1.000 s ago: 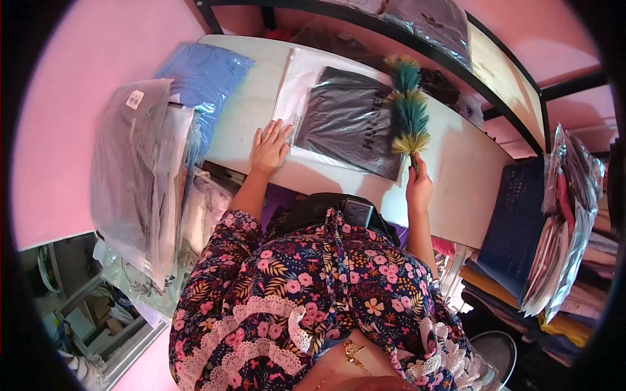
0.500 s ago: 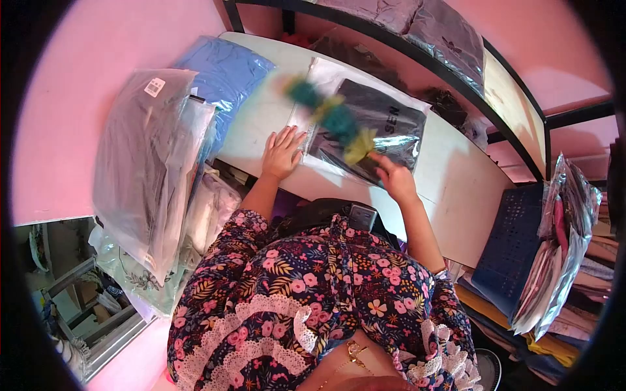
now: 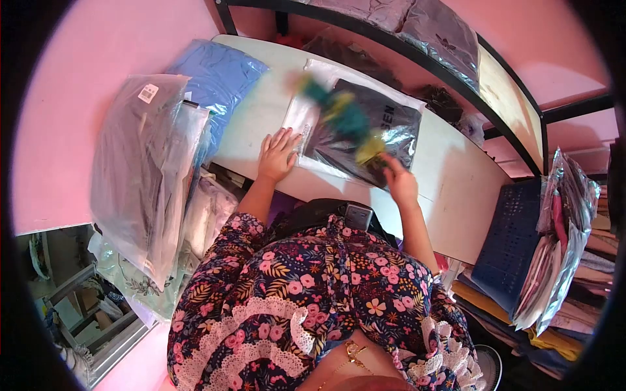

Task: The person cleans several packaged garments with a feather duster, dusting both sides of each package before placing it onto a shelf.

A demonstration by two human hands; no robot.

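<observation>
Centrally, white table, bagged garment, pink wall, black shelving

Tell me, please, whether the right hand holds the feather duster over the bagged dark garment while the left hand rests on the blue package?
No: the head view shows the left hand flat at the edge of the bagged dark garment, apart from the blue package. The right hand does hold the feather duster.
</observation>
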